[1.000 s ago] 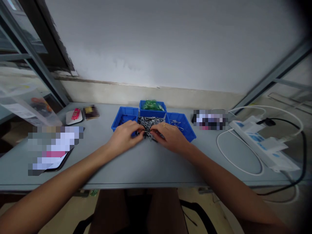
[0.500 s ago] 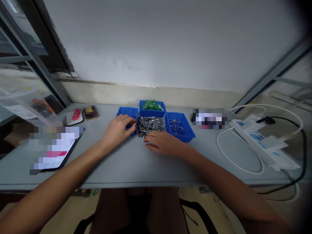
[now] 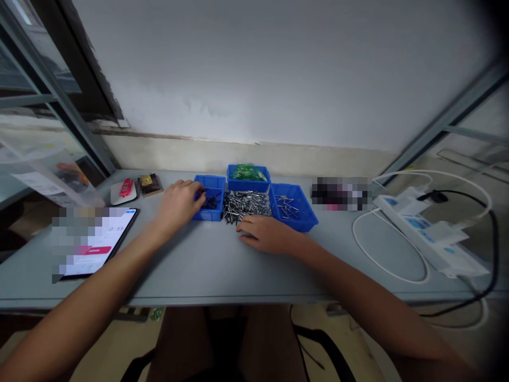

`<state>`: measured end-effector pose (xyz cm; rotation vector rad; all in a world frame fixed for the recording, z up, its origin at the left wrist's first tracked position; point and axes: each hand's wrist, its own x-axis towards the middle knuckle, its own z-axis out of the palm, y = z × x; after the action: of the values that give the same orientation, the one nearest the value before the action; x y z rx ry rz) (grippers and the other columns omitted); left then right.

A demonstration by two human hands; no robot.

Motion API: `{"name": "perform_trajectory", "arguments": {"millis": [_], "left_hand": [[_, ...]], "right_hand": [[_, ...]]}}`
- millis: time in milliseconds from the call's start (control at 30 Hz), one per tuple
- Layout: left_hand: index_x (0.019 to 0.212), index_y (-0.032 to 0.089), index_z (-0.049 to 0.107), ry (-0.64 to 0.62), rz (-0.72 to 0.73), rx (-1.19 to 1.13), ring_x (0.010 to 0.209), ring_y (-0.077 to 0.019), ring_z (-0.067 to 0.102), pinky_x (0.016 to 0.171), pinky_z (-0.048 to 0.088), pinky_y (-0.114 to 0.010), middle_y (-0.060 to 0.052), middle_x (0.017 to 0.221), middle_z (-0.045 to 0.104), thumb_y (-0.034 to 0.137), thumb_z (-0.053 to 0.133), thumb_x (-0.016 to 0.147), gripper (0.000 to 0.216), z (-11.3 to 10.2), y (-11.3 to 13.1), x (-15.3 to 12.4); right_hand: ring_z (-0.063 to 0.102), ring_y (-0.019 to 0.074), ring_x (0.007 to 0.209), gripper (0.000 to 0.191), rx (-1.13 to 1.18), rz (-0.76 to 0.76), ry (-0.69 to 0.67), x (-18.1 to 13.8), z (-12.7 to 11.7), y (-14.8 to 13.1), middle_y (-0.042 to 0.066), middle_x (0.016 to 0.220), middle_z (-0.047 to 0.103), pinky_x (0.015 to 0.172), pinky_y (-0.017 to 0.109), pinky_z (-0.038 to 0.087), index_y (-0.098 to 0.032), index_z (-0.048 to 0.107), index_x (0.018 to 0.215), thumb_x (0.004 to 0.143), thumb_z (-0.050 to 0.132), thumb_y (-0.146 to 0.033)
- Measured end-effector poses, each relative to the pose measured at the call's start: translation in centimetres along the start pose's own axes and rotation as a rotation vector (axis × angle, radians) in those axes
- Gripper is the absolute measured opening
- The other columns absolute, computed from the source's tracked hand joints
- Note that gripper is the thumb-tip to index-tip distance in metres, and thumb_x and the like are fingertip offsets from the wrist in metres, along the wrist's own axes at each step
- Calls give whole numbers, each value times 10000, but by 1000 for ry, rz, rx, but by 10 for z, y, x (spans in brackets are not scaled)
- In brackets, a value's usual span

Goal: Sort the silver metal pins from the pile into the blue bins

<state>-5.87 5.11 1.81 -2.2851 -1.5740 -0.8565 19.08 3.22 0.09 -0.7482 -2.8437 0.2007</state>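
Observation:
My left hand (image 3: 177, 202) reaches over the near left rim of the left blue bin (image 3: 207, 214), which holds dark small parts. Its fingertips are bunched together inside the bin, and what they pinch is too small to name. My right hand (image 3: 265, 234) lies flat on the grey table (image 3: 222, 265) with its fingers stretched out, just in front of a loose pile of small metal pins (image 3: 245, 203). Another blue bin (image 3: 301, 218), to the right of the pile, holds a few pins. Behind the pile, a third blue bin (image 3: 248, 185) holds green parts.
A lit phone (image 3: 97, 242) lies at the left. Behind it are a white pad with a red item (image 3: 123, 191) and a small brown box (image 3: 149, 184). A white power strip (image 3: 428, 233) with white and black cables fills the right. A metal rack stands at the far left.
My left hand left the pin pile and moved left into the left blue bin. My right hand drew back from the pile and settled flat on the table.

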Motion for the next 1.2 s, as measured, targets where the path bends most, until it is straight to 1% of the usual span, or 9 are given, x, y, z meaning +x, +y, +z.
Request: {"name": "perform_trajectory", "arguments": {"millis": [133, 267, 333, 500, 600, 733, 900, 1067, 1200], "left_hand": [[838, 179, 627, -49, 1, 13, 773, -220, 551, 705, 416, -331, -77, 762, 628, 287, 526, 802, 152, 1, 1, -2], [906, 164, 622, -130, 39, 103, 818, -226, 548, 729, 425, -346, -89, 838, 634, 306, 475, 840, 215, 1, 8, -2], [938, 161, 617, -164, 96, 99, 846, -220, 544, 758, 427, -351, -84, 865, 631, 304, 451, 859, 233, 0, 14, -2], [967, 158, 610, -218, 320, 6, 861, -200, 537, 789, 429, -342, -69, 877, 619, 302, 425, 886, 248, -1, 34, -7], [989, 158, 601, -226, 381, -38, 871, -193, 538, 806, 427, -343, -63, 880, 616, 292, 414, 893, 249, 0, 41, -11], [996, 160, 598, -223, 402, -63, 865, -191, 536, 799, 425, -343, -57, 869, 614, 285, 415, 891, 245, 1, 42, -12], [984, 162, 604, -198, 403, -100, 845, -185, 534, 782, 422, -334, -57, 857, 616, 278, 420, 888, 238, 2, 41, -12], [975, 162, 607, -195, 406, -87, 841, -186, 535, 774, 421, -329, -53, 854, 618, 275, 425, 889, 232, 0, 44, -12], [962, 163, 613, -188, 410, -91, 832, -185, 541, 763, 426, -326, -51, 844, 620, 274, 429, 887, 227, 0, 45, -12]], "right_hand": [[538, 160, 913, 191, -15, 37, 38, -1, 0, 0, 68, 1041, 560, 791, 295, 433, -170, 555, 1017, 882, 452, -256], [529, 172, 933, 190, -43, 64, 17, -2, 2, 3, 76, 1057, 549, 804, 302, 429, -171, 565, 1008, 876, 459, -259], [525, 174, 943, 195, -53, 61, 12, -1, 4, 4, 75, 1037, 555, 822, 305, 423, -170, 564, 1014, 885, 444, -254], [524, 163, 899, 204, -99, 57, 14, 0, 6, 5, 70, 975, 563, 809, 305, 423, -168, 561, 1010, 905, 393, -216], [520, 164, 883, 194, -135, 59, 29, -1, 8, 6, 67, 952, 563, 781, 303, 425, -165, 558, 990, 902, 388, -198], [520, 160, 846, 199, -175, 48, 30, -1, 11, 9, 64, 923, 567, 737, 292, 425, -160, 558, 983, 898, 378, -164], [521, 156, 820, 218, -211, 40, 36, -1, 14, 11, 61, 904, 574, 708, 280, 419, -159, 560, 969, 860, 387, -86], [526, 146, 797, 206, -210, 42, 38, -1, 12, 10, 55, 889, 576, 711, 272, 419, -158, 555, 957, 858, 387, -91], [532, 151, 816, 195, -195, 58, 23, 0, 10, 8, 59, 897, 576, 731, 280, 422, -155, 550, 955, 851, 396, -93]]}}
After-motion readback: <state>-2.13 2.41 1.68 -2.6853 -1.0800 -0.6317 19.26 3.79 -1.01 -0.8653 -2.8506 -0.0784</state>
